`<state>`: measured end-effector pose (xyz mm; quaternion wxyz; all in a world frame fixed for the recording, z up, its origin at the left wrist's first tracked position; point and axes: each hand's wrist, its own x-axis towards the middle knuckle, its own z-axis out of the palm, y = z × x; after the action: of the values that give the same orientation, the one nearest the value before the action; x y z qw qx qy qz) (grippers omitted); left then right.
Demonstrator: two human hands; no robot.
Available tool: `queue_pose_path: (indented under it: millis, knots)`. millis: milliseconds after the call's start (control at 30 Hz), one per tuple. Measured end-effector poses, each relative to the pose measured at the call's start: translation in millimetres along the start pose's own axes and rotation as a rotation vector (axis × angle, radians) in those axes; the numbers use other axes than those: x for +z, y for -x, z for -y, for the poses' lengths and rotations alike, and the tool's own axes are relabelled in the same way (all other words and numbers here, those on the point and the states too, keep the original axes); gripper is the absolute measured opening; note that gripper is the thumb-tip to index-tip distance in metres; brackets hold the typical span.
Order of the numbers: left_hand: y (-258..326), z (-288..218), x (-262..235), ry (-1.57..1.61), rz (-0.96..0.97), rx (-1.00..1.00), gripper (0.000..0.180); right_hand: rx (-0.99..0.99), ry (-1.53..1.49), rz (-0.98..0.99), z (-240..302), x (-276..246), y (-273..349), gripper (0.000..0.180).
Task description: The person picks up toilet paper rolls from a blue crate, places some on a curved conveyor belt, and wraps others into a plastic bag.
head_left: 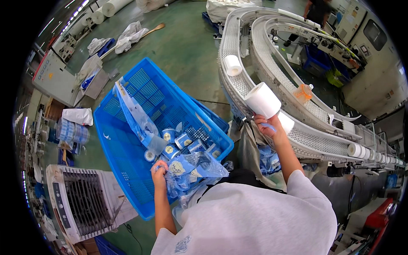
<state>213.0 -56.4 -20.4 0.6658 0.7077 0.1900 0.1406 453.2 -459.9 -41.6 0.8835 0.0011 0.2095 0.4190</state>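
**Roll off the belt, bag held ready**

While the right hand (268, 126) lifts a white paper roll (262, 100) just above the curved conveyor (272, 63), the left hand (159, 170) grips a clear plastic bag (193, 166) with blue print at the near edge of the blue crate (127, 157). The right fingers are clamped around the roll's lower end; the left fingers are closed on the bag's edge. The roll sits in the air near the belt's inner rail, well apart from the crate. Another roll (232, 65) rides farther up the belt, and more rolls (361, 151) queue at its right end. Inside the crate lie several wrapped packs (182, 142) and a loose strip of film (134, 114). An orange bottle (303, 92) stands on the conveyor frame. A white fan unit (85, 199) stands on the floor to the left.

The step in hand looks like picking a roll for bagging. The next move would call for bringing the roll across to the bag and holding its mouth open wide enough to slip the roll in without tearing the film.
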Motion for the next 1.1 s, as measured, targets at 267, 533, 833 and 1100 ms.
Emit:
queue_pose_path:
  millis: [267, 533, 833, 1100]
  knots:
    - [-3, -4, 8, -0.024, 0.014, -0.035, 0.009, -0.136, 0.081, -0.292, 105, -48, -72, 0.045]
    - [-8, -20, 11, 0.028, -0.007, -0.04, 0.008, 0.12, 0.056, -0.321, 162, -111, -96, 0.039]
    - [-35, -70, 79, -0.049, 0.189, 0.091, 0.009, -0.125, 0.459, -0.185, 64, -94, -14, 0.043]
    - [-7, -52, 271, 0.064, 0.68, 0.332, 0.005, -0.415, 1.025, 0.403, -104, -33, 37, 0.113]
